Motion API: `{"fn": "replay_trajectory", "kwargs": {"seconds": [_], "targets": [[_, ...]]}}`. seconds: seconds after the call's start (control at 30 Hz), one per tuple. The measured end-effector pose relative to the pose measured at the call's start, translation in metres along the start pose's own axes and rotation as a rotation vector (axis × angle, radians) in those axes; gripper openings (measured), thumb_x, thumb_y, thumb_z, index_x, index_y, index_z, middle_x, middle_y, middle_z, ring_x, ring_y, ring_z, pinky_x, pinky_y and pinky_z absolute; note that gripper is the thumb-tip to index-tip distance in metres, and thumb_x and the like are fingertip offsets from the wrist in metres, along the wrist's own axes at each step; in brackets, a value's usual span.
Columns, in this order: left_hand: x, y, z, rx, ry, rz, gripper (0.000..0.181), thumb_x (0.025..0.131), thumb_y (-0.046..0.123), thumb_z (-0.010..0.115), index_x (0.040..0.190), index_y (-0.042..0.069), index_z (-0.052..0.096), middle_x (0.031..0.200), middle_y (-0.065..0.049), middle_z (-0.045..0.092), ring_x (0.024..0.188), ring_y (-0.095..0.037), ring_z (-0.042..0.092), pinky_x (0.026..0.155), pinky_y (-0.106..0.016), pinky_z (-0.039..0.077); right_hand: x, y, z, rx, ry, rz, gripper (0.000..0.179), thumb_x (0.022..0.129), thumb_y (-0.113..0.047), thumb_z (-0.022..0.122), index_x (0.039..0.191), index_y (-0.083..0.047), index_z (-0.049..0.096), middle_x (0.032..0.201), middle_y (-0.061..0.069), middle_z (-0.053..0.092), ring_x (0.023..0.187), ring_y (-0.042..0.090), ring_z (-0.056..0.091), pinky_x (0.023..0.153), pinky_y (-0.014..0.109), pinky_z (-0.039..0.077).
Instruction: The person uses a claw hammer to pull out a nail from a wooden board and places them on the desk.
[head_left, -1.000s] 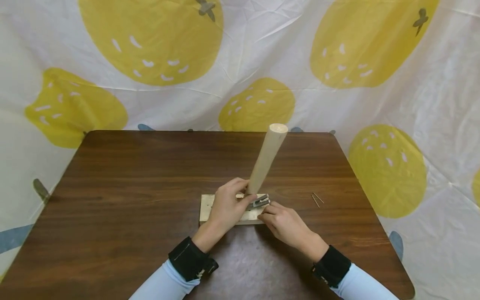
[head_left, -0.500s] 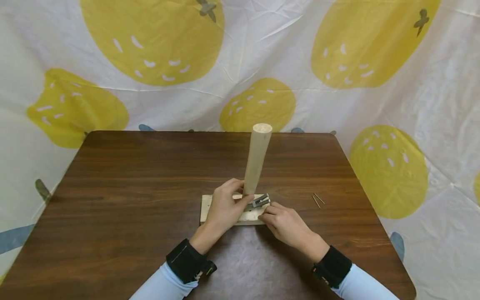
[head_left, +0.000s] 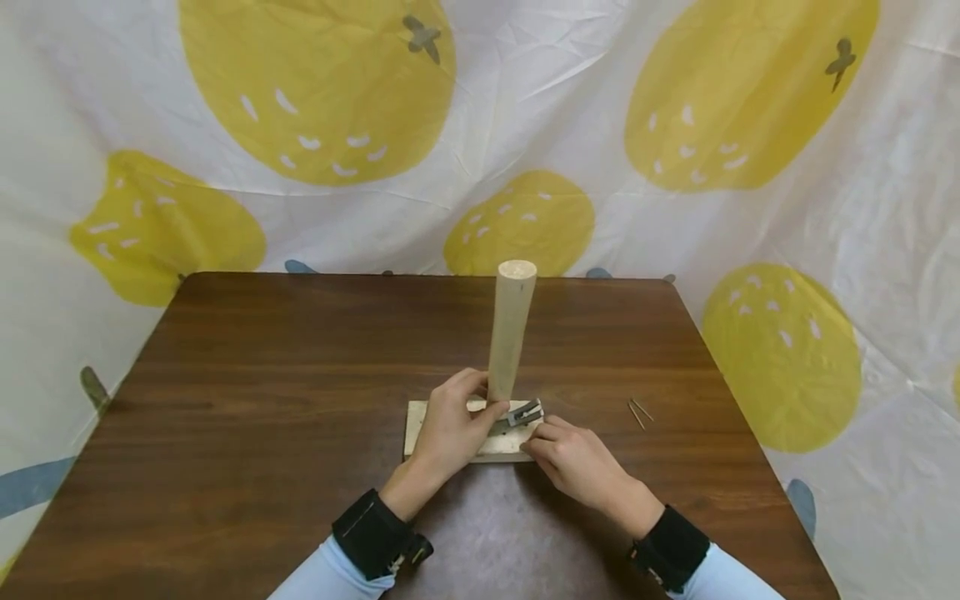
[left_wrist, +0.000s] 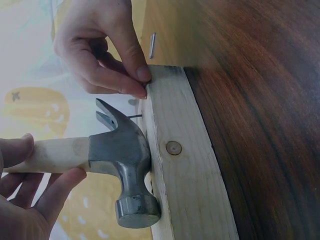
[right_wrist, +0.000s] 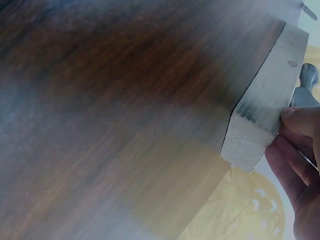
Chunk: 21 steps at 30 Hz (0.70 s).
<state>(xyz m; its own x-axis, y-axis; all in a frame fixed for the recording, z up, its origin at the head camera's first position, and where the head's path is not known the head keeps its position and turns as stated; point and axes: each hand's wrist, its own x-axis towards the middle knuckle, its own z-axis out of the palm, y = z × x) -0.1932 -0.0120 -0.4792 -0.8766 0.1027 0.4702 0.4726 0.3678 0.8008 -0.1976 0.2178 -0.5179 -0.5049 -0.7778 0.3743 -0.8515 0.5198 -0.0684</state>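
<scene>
A claw hammer [head_left: 512, 333] stands head-down on a pale wooden block [head_left: 498, 457], its handle pointing up. My left hand [head_left: 447, 425] holds the handle low, just above the head. In the left wrist view the hammer's claw [left_wrist: 107, 116] points toward my right hand, and a thin nail [left_wrist: 135, 116] sticks out of the block beside it. Whether the claw's slot is around the nail I cannot tell. My right hand [head_left: 576, 460] pinches the block's near right corner between thumb and fingers. The block's knotted long side faces the left wrist camera.
Two loose nails [head_left: 637, 413] lie on the brown table [head_left: 300, 350], to the right of the block. Behind the table hangs a white cloth [head_left: 480, 100] printed with yellow fruit.
The hammer handle has swung left from a rightward lean to nearly upright, with my left hand still on it. My right hand has stayed at the block's corner. The head view has tilted up slightly.
</scene>
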Motion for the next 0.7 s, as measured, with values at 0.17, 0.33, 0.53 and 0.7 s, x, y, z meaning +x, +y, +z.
{"fn": "replay_trajectory", "kwargs": {"seconds": [0.17,0.33,0.53,0.7], "targets": [[-0.001,0.0002,-0.0014,-0.024,0.002,-0.013,0.03,0.084,0.002,0.086,0.111,0.004,0.073,0.096,-0.003,0.068,0.09,-0.018,0.068,0.072,-0.037,0.062,-0.0003,0.0004,0.0007,0.003,0.013,0.004,0.018,0.082,0.0,0.083,0.094,-0.011,0.076,0.093,-0.002,0.066,0.09,0.016,0.061,0.069,0.03,0.056],[-0.0015,0.0007,-0.0036,-0.032,0.011,-0.027,0.029,0.084,0.002,0.085,0.111,0.004,0.073,0.097,-0.003,0.067,0.091,-0.018,0.068,0.068,-0.025,0.06,-0.0003,0.0013,0.0011,0.027,0.016,0.003,0.017,0.083,0.0,0.082,0.094,-0.011,0.076,0.094,-0.002,0.067,0.091,0.016,0.061,0.07,0.031,0.057],[-0.0018,-0.0018,-0.0066,-0.039,0.028,-0.043,0.028,0.085,0.003,0.085,0.111,0.005,0.073,0.097,-0.002,0.067,0.092,-0.019,0.068,0.066,-0.024,0.059,-0.0013,0.0012,0.0002,0.08,0.026,0.052,0.016,0.084,-0.002,0.084,0.095,-0.01,0.076,0.096,-0.003,0.068,0.09,0.013,0.062,0.072,0.028,0.056],[-0.003,-0.0026,-0.0095,-0.051,0.046,-0.046,0.026,0.085,0.004,0.085,0.108,0.006,0.073,0.097,-0.002,0.068,0.092,-0.019,0.068,0.067,-0.027,0.06,-0.0025,0.0028,0.0015,0.096,0.14,0.087,0.016,0.084,0.001,0.081,0.095,-0.008,0.072,0.092,-0.001,0.068,0.085,0.013,0.063,0.07,0.029,0.056]]}}
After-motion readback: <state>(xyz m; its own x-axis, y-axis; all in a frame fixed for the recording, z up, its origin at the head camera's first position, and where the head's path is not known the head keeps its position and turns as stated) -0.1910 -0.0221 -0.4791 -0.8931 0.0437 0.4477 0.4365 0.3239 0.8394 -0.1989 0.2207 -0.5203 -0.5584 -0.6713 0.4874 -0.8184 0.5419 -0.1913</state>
